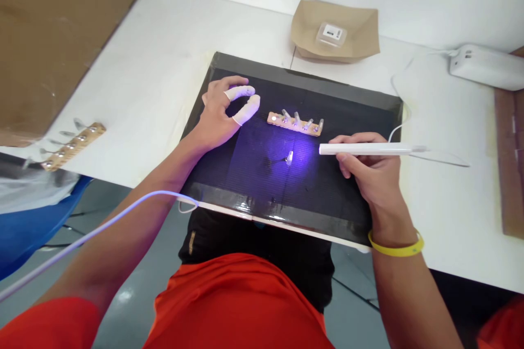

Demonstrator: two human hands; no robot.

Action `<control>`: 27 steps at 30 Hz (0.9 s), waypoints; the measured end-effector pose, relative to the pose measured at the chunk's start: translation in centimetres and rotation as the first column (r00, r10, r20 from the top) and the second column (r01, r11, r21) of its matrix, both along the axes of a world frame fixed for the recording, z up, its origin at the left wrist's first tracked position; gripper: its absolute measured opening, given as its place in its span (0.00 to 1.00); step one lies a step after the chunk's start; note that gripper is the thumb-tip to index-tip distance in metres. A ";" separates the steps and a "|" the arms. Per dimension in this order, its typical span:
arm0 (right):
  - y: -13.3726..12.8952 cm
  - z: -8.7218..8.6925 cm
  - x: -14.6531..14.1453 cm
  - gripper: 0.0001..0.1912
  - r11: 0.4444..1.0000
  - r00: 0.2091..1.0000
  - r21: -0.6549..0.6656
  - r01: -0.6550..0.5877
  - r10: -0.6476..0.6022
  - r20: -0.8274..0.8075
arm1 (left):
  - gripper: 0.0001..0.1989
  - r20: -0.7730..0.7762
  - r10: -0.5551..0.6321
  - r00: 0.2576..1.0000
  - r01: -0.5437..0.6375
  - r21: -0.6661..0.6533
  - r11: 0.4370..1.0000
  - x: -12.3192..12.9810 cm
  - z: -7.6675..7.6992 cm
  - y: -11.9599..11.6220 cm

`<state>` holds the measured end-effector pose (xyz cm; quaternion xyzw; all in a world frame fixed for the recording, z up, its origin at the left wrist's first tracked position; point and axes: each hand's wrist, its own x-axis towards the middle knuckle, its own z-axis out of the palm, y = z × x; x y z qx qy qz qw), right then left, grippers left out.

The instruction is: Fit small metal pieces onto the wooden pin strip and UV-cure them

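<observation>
Right hand [370, 166] gripped a slim white UV pen [366, 148] mid-barrel | left hand [223, 112] rested empty, fingers curled | tiny clear part [289, 157], likely light and fragile, lay lit on black mat [254, 174].

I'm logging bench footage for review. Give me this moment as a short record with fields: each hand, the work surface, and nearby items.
left hand: rests on the black ribbed mat, white finger cots on two fingers, holds nothing
right hand: grips a white pen-shaped UV light aimed left
lit item: small clear part in violet glow
on mat: tan strip holding clear parts
off mat: second tan strip; brown paper tray; white table
</observation>
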<state>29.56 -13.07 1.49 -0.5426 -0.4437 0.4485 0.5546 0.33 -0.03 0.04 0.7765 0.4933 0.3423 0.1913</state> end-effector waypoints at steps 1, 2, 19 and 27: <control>0.0 0.0 0.0 0.15 1.000 1.000 0.004 -0.006 0.006 -0.004 | 0.08 -0.001 0.000 1.000 0.000 -0.001 1.000 0.0 0.0 0.0; 0.0 0.0 0.0 0.15 1.000 1.000 0.007 -0.013 0.013 -0.008 | 0.08 0.000 0.000 1.000 0.000 -0.001 1.000 0.0 0.0 0.0; -0.3 0.4 -0.1 0.14 0.997 0.997 -0.005 -0.082 0.082 0.012 | 0.10 0.000 0.009 1.000 -0.009 -0.013 1.000 0.0 0.1 0.1; -0.3 0.3 0.0 0.14 0.998 0.998 -0.018 -0.062 0.062 0.028 | 0.09 0.009 0.012 1.000 -0.012 -0.023 1.000 0.1 0.1 0.0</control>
